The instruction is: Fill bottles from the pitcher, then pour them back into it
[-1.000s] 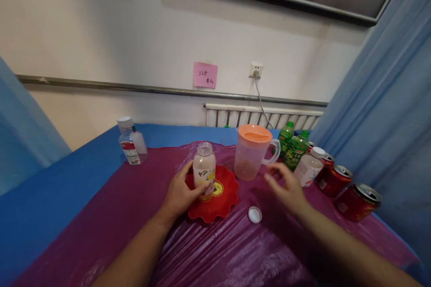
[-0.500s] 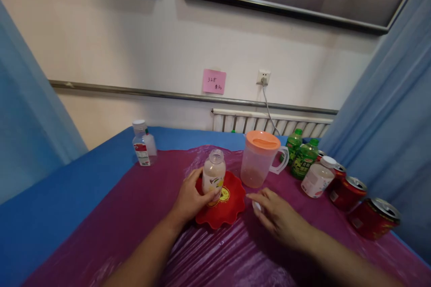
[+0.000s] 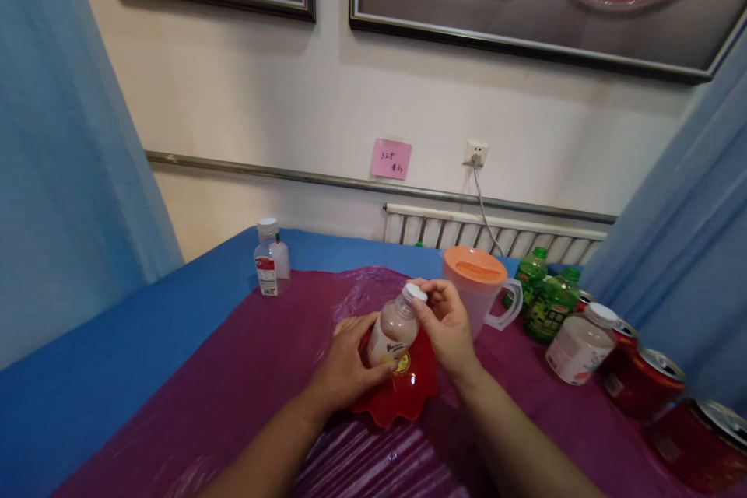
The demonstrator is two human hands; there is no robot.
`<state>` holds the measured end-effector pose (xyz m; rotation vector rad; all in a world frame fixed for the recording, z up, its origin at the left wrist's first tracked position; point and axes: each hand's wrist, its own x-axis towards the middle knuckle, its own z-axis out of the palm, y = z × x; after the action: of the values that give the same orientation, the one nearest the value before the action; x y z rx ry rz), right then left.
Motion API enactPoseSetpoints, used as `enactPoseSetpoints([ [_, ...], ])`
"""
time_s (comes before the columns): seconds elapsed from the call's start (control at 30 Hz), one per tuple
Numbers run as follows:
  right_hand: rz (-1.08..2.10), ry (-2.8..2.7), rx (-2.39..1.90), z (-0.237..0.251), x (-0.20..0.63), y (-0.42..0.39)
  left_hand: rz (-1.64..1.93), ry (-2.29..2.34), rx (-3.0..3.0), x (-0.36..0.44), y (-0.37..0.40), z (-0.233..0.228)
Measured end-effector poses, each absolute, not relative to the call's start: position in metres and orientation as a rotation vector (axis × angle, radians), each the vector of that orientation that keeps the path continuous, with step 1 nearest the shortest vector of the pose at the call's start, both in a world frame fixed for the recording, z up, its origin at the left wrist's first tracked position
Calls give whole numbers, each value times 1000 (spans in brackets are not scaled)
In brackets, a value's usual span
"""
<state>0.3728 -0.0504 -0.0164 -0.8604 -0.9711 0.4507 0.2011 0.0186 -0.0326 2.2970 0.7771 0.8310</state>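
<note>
- Head view shows the left hand (image 3: 344, 369) wrapped round the lower body of a small bottle (image 3: 392, 333), its grip closed on it; the bottle is tilted, neck leaning right and away, which brings the mouth toward the other hand
- The bottle sits over a red scalloped plate (image 3: 408, 397) near the middle of the desk (image 3: 245, 373); whether its base touches the plate cannot be told, since the fingers cover it
- The right hand (image 3: 447, 327) has its fingertips pinched on a white cap (image 3: 415, 292) that sits on the bottle's neck, its grip narrow and closed round the cap's rim; the left hand steadies the body while the right works at the top
- Just right of the hands and a little farther stands a clear jug with an orange lid (image 3: 475, 288)
- Farther right lie two green bottles (image 3: 545, 299), a white-capped bottle (image 3: 580, 342) and red cans (image 3: 642, 381)
- Another small bottle (image 3: 271, 268) stands alone at the far left, well apart
</note>
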Motion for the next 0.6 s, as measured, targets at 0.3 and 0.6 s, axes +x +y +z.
enactPoseSetpoints([
  [0.3,400,-1223,-903,-23,386,-60,858,745,2308,198,22,-33],
  [0.6,294,-1444,-946,-12,397,-68,838,685,2316,196,20,-32],
])
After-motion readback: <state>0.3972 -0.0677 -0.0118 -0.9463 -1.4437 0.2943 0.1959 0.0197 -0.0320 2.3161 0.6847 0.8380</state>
